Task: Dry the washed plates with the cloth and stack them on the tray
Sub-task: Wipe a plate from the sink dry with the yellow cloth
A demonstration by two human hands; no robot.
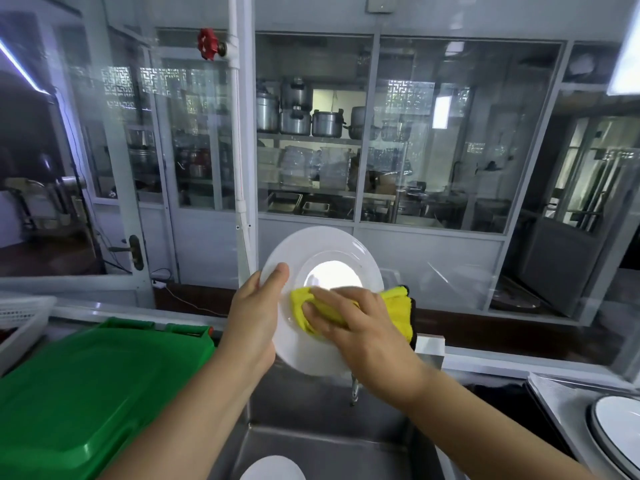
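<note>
A white plate (pixel 311 247) is held up on edge above the steel sink (pixel 311 441), its face toward me. My left hand (pixel 254 317) grips its left rim, thumb over the front. My right hand (pixel 349 318) presses a yellow cloth (pixel 398 306) against the lower part of the plate's face, fingers curled over the cloth. Another white plate (pixel 273 469) lies in the sink bottom. At the right edge a plate with a dark rim (pixel 616 434) sits on a metal tray (pixel 554 393).
A green plastic bin lid (pixel 86 393) fills the left foreground. A white slotted basket (pixel 20 317) stands at the far left. A glass partition with shelves of pots (pixel 304 116) rises behind the counter. A tap (pixel 355 389) hangs behind the plate.
</note>
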